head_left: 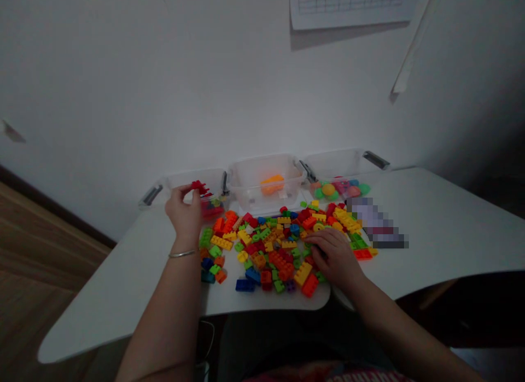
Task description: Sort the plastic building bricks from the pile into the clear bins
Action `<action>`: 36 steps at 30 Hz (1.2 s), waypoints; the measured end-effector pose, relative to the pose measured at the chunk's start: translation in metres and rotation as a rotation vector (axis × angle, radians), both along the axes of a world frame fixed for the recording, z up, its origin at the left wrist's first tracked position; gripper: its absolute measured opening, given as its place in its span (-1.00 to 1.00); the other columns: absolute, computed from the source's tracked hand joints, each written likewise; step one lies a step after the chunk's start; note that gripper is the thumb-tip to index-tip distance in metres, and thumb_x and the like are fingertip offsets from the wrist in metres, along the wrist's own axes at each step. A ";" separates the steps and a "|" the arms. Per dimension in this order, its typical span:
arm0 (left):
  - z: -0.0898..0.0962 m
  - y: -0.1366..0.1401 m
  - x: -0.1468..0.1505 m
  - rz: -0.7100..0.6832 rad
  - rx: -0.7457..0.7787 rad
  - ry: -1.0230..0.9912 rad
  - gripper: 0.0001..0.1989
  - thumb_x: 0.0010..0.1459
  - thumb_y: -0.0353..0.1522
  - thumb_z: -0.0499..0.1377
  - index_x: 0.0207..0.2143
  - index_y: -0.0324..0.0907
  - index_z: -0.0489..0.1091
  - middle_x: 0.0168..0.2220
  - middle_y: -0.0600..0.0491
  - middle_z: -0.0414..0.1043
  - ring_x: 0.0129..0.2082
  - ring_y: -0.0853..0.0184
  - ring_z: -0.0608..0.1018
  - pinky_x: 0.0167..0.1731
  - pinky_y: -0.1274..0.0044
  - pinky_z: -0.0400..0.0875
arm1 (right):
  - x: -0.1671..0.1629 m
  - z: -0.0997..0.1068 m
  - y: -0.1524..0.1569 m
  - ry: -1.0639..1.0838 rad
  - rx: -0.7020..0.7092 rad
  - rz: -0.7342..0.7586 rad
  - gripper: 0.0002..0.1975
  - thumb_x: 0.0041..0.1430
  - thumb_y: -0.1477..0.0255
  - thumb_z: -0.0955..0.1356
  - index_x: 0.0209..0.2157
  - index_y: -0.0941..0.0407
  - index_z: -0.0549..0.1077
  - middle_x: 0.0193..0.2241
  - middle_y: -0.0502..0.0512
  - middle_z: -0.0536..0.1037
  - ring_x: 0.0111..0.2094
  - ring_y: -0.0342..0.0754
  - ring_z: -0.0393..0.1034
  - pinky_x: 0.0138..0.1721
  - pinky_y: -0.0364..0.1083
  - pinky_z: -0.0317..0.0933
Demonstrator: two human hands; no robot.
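Note:
My left hand (184,213), with a silver bangle on its wrist, is raised at the left bin (176,179). Its thumb and fingers pinch a red toy piece (199,187) with an uneven, knobbly outline, held above that bin's rim. Down at the right side of a heap of colourful building bricks (283,261) is my right hand (334,256). Its fingers stretch out to the left over the bricks, the fingertips beside small yellow and orange pieces. Nothing shows clearly between those fingers.
Behind the heap, a clear middle bin (246,179) contains an orange piece (273,184). Coloured balls (328,190) lie in the clear right bin (340,162). A pixelated flat object (377,224) rests on the white table (443,223). The wall (205,86) stands directly behind the bins.

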State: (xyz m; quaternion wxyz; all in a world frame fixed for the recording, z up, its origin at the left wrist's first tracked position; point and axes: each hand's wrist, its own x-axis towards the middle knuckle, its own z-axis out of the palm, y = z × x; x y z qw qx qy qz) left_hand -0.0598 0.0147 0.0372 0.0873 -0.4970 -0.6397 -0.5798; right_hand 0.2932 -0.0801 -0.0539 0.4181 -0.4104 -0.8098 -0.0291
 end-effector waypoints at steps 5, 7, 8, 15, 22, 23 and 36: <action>0.005 0.003 0.002 0.143 -0.382 0.289 -0.69 0.15 -0.28 0.07 -0.13 -0.16 0.49 -0.24 -0.10 0.60 -0.11 0.10 0.57 0.11 0.17 0.16 | 0.001 -0.001 0.000 0.000 -0.010 0.005 -0.79 0.17 0.57 0.31 -0.17 0.09 0.48 -0.19 0.11 0.59 -0.14 0.05 0.40 -0.03 0.12 0.27; 0.008 0.004 0.003 0.168 -0.477 0.359 -0.64 0.18 -0.26 0.01 -0.13 -0.17 0.52 -0.27 -0.15 0.60 -0.11 0.05 0.57 0.05 0.17 0.18 | 0.001 -0.003 0.001 -0.002 -0.007 0.002 -0.79 0.16 0.57 0.31 -0.18 0.09 0.48 -0.19 0.11 0.59 -0.15 0.05 0.40 -0.03 0.12 0.27; 0.009 0.004 0.004 0.184 -0.518 0.403 -0.62 0.19 -0.26 -0.02 -0.16 -0.18 0.54 -0.29 -0.18 0.59 -0.13 0.03 0.57 0.01 0.18 0.20 | 0.001 -0.003 0.001 -0.004 -0.006 0.000 -0.79 0.16 0.57 0.31 -0.18 0.09 0.49 -0.19 0.11 0.59 -0.15 0.06 0.40 -0.04 0.12 0.27; 0.005 0.002 0.008 0.253 -0.547 0.614 -0.53 0.22 -0.32 -0.14 -0.28 -0.29 0.57 -0.28 -0.28 0.57 -0.17 0.00 0.55 -0.05 0.18 0.22 | 0.001 -0.003 0.001 0.002 -0.029 -0.008 -0.79 0.17 0.55 0.30 -0.18 0.07 0.49 -0.19 0.11 0.60 -0.14 0.06 0.41 -0.02 0.12 0.27; -0.001 -0.002 0.007 0.110 -0.352 0.391 -0.59 0.22 -0.26 -0.07 -0.19 -0.16 0.55 -0.12 -0.16 0.57 0.01 0.01 0.48 0.23 -0.02 -0.12 | 0.003 -0.002 0.002 -0.017 -0.022 -0.090 -0.81 0.19 0.51 0.30 -0.19 0.09 0.51 -0.18 0.11 0.60 -0.13 0.06 0.40 -0.03 0.10 0.25; -0.001 -0.004 0.007 0.073 -0.325 0.358 -0.61 0.21 -0.27 -0.06 -0.17 -0.15 0.54 -0.11 -0.13 0.57 0.01 0.03 0.48 0.24 -0.01 -0.13 | 0.003 -0.001 0.003 -0.023 -0.021 -0.114 -0.81 0.19 0.50 0.30 -0.18 0.09 0.51 -0.18 0.11 0.59 -0.12 0.06 0.40 -0.03 0.09 0.25; -0.031 -0.073 0.053 -0.280 -0.307 0.516 -0.69 0.25 -0.24 0.04 -0.09 -0.11 0.50 0.04 -0.06 0.49 0.15 0.06 0.38 0.19 0.09 0.14 | 0.045 0.024 0.021 -0.265 -0.228 -0.799 -0.58 0.23 0.32 0.26 0.05 0.24 0.40 -0.05 0.33 0.54 -0.04 0.21 0.40 -0.05 0.10 0.22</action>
